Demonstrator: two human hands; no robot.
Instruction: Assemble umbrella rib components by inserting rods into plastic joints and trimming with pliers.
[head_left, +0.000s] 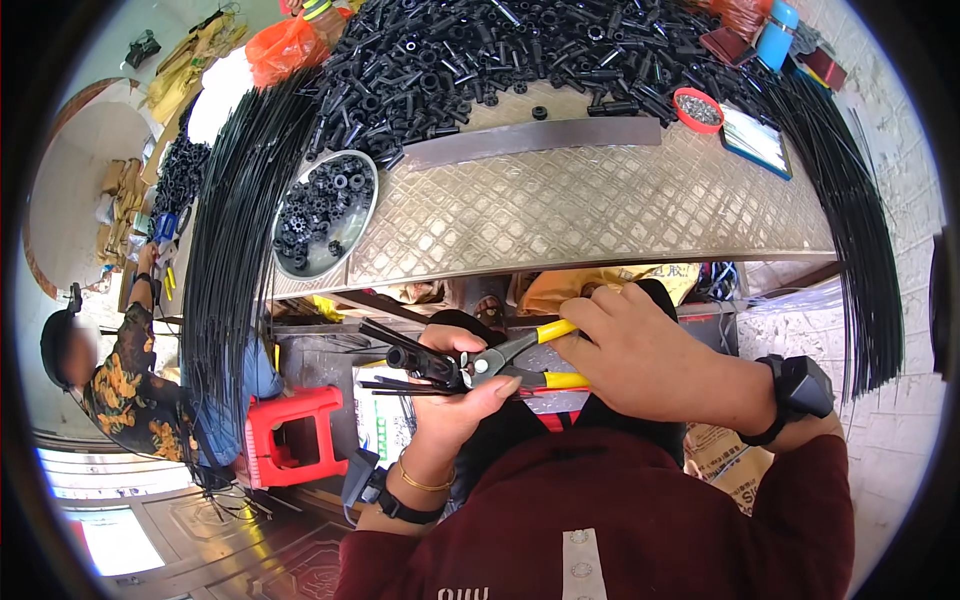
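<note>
My right hand (640, 355) is closed round the yellow-handled cutting pliers (484, 367), whose grips stand apart. Their metal jaws point left and reach to my left hand (462, 405). That hand is closed on a black plastic tube fitting (430, 368), with thin black rods or strips sticking out to the left beside it. The plier jaws are at the fitting's right end; whether they bite on a strip is too small to tell. Both hands are in front of my body, below the table's near edge.
On the patterned table (600, 205) lie a heap of black plastic fittings (450, 60), an oval bowl (372, 215) of black rings, a red dish (698, 110) of small metal pieces and a grey strip (535, 143). Bundles of black rods (235, 220) hang over both ends. Left, a person sits near a red stool (300, 440).
</note>
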